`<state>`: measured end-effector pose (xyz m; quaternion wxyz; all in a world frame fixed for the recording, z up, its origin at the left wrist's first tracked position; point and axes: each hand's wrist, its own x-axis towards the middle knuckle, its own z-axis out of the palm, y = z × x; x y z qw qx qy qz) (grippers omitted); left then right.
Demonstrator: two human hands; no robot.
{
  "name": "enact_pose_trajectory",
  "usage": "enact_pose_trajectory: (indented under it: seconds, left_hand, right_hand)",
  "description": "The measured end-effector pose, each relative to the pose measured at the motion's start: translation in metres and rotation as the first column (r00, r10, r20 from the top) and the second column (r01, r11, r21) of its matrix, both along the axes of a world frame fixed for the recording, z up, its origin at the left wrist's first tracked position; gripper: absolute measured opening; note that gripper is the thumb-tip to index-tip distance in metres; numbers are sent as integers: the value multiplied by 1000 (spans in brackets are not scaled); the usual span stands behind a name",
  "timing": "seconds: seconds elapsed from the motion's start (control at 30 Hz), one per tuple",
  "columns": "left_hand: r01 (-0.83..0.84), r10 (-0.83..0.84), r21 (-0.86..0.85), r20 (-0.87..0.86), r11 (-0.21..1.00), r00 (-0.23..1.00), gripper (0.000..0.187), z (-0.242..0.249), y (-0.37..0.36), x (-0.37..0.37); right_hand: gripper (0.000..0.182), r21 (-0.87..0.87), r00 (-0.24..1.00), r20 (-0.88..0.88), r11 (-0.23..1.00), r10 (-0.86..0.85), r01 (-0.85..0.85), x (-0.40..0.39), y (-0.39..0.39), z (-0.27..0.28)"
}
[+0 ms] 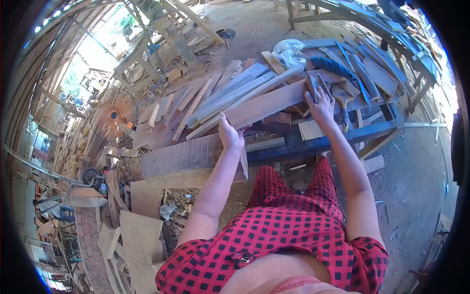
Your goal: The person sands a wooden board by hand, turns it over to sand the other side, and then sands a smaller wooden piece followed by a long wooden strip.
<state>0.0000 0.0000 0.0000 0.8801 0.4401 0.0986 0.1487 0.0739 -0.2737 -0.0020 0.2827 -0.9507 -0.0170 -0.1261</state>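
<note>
Grasping a board (268,104), the left hand (232,136) is partly hidden; the right hand's (321,107) grip is unclear.

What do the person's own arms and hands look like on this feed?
The left hand and right hand are bare, with no gloves or wristbands visible. The forearms are uncovered too. The short sleeves are red with a pattern of black squares.
</note>
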Motion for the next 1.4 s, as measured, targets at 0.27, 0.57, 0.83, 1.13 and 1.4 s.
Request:
enact_pose_trajectory:
  seconds: [0.27,0.57,0.83,1.13,1.4]
  left_hand:
    - [15,-14,-21,30,1000,999,49,3,0,-4]
    - [-24,26,-46,29,999,999,48,-4,2,0]
    - [-32,32,5,-16,999,999,48,3,-2,-1]
    - [-41,41,-1,-11,999,999,47,2,-2,0]
    - [-9,12,-105,27,994,1000,47,-1,1,2]
  right_hand:
    - [60,-47,823,307,871,478,-489,-105,99,25]
    - [57,-92,789,273,831,550,-548,-87,70,6]
    - [56,39,977,214,999,10,-18,11,-16,-32]
    - [58,21,910,306,953,281,-301,-76,71,1]
    - [58,-111,665,324,725,673,-679,-109,98,22]
